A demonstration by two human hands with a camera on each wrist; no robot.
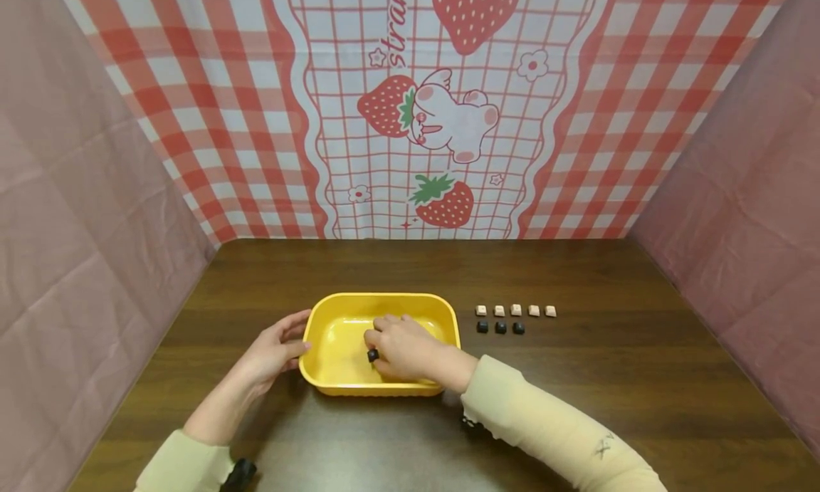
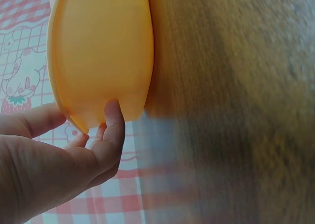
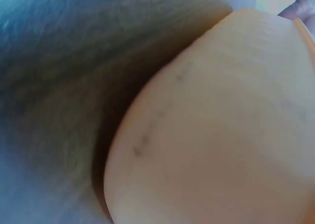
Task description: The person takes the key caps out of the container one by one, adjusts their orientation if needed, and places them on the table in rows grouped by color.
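Dark wooden surface (image 1: 576, 378) fills the lower view, backed by a red-checked cloth printed with strawberries (image 1: 410, 114) and flanked by pink cloth walls. Near the front of the surface sits a yellow tray (image 1: 333, 321). At the tray's left side, the left hand (image 1: 272, 349) rests with straight fingers against the outer wall; the left wrist view shows the fingertips (image 2: 113, 113) touching it. Inside the tray, the right hand (image 1: 403, 346) pinches a small black keycap (image 1: 372, 354) between curled fingers. Right of the tray lie two rows of keycaps: five beige ones (image 1: 515, 310) behind, three black ones (image 1: 500, 327) in front.
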